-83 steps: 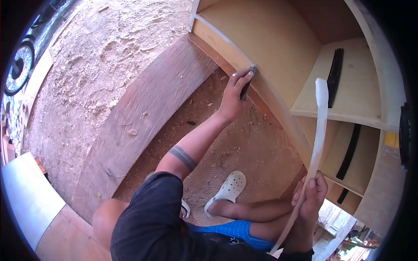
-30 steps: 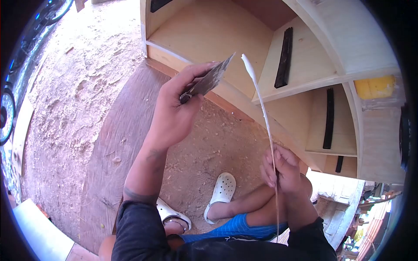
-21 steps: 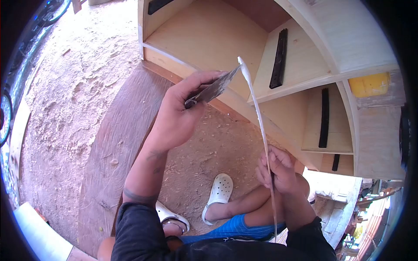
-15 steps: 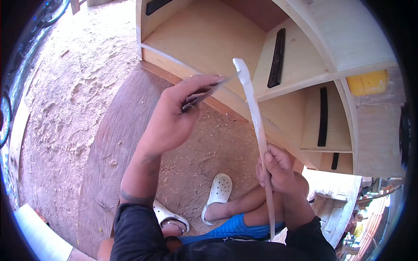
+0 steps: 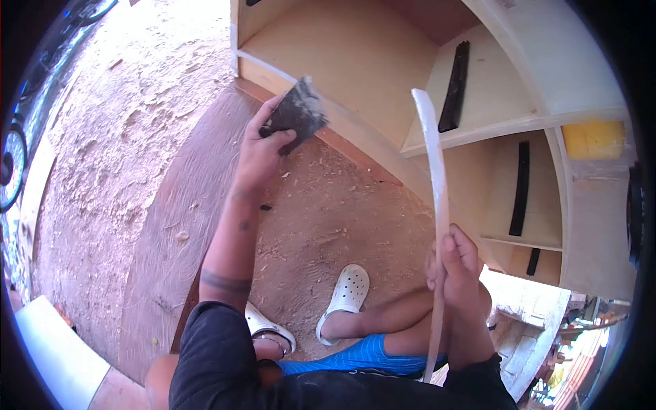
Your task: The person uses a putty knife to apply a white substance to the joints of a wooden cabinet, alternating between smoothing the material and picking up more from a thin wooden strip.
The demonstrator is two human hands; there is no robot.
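My left hand (image 5: 263,154) is closed round a flat, dark putty knife (image 5: 301,113), held out in front of the cabinet's lower edge. Whitish paste is smeared along the blade's far end. My right hand (image 5: 456,263), fingers wrapped and thumb on top, grips a long thin wooden strip (image 5: 437,198). The strip stands nearly upright in the view, its lower end reaching down by my lap. White paste coats its upper part (image 5: 427,126); the lower part shows bare wood. Blade and strip are well apart.
A wooden cabinet (image 5: 355,61) with open compartments and black drawer runners (image 5: 456,89) stands ahead and to the right. A curved plywood sheet (image 5: 174,205) lies on the dusty ground (image 5: 150,82) at left. My feet in white clogs (image 5: 348,290) are below.
My left hand has swung the putty knife away from the strip, to the left, turning its flat face into view. The white lump at the strip's tip now looks flatter. The view has shifted slightly.
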